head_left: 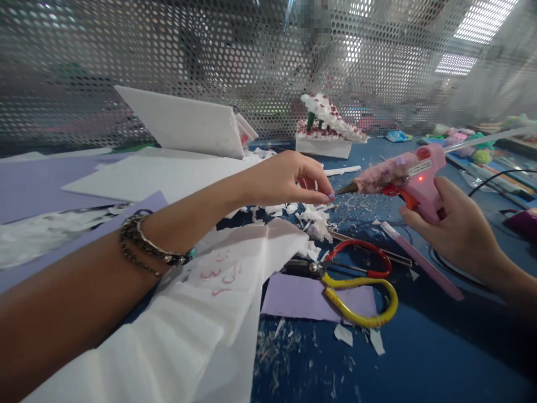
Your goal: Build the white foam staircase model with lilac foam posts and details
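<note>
The right hand [465,229] holds the glue gun [409,173] at right, with 1 clear stick [486,140] inside its rear. The left hand [289,178], fingers pinched narrow, is beside the nozzle [347,189]; whether it holds something, I cannot tell. Nearer, scissors [352,282] lie on card [289,296].
</note>
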`<state>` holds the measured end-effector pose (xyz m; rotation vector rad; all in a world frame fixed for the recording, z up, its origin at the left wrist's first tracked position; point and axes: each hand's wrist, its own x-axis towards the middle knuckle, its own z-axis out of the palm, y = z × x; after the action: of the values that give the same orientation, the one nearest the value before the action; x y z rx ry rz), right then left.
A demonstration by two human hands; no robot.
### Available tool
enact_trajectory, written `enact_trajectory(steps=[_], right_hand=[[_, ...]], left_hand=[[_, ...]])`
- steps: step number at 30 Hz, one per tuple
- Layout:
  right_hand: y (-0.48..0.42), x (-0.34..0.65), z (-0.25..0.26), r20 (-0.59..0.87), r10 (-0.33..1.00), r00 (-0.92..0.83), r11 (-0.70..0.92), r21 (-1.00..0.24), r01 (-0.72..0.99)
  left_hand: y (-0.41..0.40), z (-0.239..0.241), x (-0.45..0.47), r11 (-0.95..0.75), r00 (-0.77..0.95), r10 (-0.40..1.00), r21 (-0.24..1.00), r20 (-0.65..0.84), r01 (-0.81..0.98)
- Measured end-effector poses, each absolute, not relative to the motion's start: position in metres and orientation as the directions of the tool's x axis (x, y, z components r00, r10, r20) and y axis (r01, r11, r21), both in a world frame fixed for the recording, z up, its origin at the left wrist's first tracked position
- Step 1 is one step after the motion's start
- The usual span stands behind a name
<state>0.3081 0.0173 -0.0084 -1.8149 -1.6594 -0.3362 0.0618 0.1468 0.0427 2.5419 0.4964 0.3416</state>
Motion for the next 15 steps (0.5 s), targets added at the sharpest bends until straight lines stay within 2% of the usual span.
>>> enact_trajectory(steps=[15], right_hand=[[0.0176,0.3105,-0.0077,0.541,0.813,0.214,-0.029,-0.33,0.944]], left_hand=[[0.1468,0.0424,0.0619,-0.795,0.887,0.423,0.544,0.184,0.267]])
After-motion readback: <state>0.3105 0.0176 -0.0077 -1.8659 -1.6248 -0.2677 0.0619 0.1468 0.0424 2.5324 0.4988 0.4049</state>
